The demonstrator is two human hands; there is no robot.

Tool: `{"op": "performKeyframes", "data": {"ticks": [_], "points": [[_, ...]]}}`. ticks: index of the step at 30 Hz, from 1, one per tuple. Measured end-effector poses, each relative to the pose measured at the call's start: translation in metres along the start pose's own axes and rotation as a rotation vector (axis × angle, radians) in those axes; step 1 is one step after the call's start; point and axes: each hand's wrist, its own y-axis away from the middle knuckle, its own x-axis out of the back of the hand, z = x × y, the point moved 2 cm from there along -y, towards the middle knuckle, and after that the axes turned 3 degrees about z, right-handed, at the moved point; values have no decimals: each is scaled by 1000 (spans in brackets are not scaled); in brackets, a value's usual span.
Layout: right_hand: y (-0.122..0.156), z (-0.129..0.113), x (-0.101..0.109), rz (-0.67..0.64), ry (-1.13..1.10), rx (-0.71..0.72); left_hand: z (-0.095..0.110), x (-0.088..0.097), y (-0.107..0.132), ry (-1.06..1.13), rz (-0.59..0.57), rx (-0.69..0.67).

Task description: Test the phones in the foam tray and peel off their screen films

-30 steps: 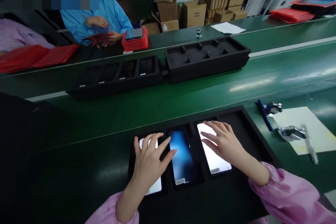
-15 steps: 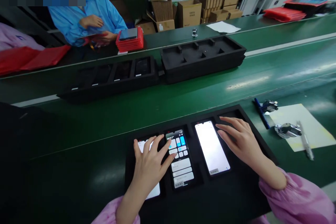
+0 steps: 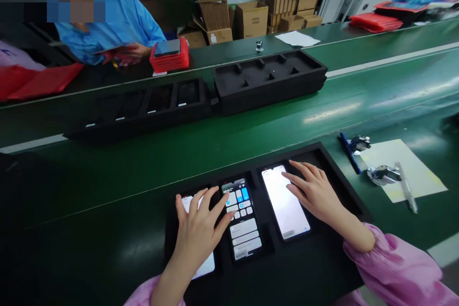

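Note:
A black foam tray [image 3: 304, 267] lies before me with three lit smartphones in its slots. My left hand [image 3: 201, 222] is spread over the left smartphone [image 3: 206, 267], which shows a white screen and is partly covered by the hand. Its thumb and a finger reach the edge of the middle smartphone [image 3: 245, 229], which displays tiles and notification boxes. My right hand [image 3: 315, 191] has its fingers apart, with fingertips over the upper right edge of the right smartphone [image 3: 287, 208], whose screen is white. Whether the fingertips touch the glass I cannot tell.
Beyond, a black tray with dark phones [image 3: 143, 110] and a stacked tray with bare slots [image 3: 268, 81] sit on the green conveyor [image 3: 201, 138]. To the right are a blue pen [image 3: 350, 153], metal fittings [image 3: 383, 174] and paper [image 3: 423, 172]. A co-worker in blue [image 3: 132, 19] sits opposite.
My right hand has moved left, from beside the right smartphone to over its upper edge. My left hand keeps its spread pose. The whole view has shifted slightly.

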Motion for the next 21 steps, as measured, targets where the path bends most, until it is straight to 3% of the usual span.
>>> {"op": "performKeyframes", "data": {"ticks": [8, 11, 14, 17, 21], "points": [[-1, 3, -3, 97, -71, -34, 0, 3, 6, 4, 7, 8], [2, -2, 8, 109, -127, -38, 0, -1, 7, -2, -2, -9], [16, -11, 29, 113, -229, 14, -3, -3, 9, 21, -10, -2], [40, -16, 49, 36, -288, 54, -6, -5, 13, 56, -9, 18], [69, -9, 57, 3, -221, 64, -4, -7, 11, 60, 8, 9]]}}
